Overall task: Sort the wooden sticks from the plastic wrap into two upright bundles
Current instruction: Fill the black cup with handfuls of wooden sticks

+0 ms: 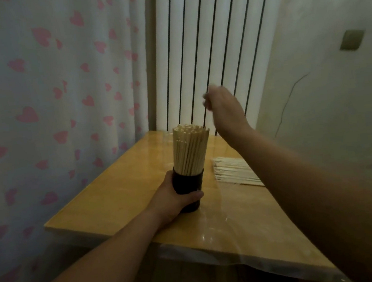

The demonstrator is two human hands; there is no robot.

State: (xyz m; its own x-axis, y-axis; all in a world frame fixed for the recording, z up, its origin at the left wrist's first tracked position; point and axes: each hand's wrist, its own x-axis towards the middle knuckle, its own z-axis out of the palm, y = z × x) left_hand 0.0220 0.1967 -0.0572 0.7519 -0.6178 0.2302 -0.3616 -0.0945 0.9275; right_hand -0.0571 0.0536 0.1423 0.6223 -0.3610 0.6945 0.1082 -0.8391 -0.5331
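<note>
A dark cylindrical holder (189,184) stands upright on the wooden table (121,194), packed with a bundle of pale wooden sticks (190,150). My left hand (175,200) grips the holder from the left, thumb across its front. My right hand (223,106) is raised above and just right of the stick tops, blurred; its fingers look curled, and whether they pinch a stick cannot be made out. More sticks (234,170) lie flat in a pile on the table to the right, partly hidden behind my right forearm.
The table has a glossy clear cover and stands in a corner. A heart-patterned curtain (48,98) hangs on the left, a white ribbed radiator (204,46) behind. The right wall carries a switch plate (352,39). The table's front edge lies near my arms.
</note>
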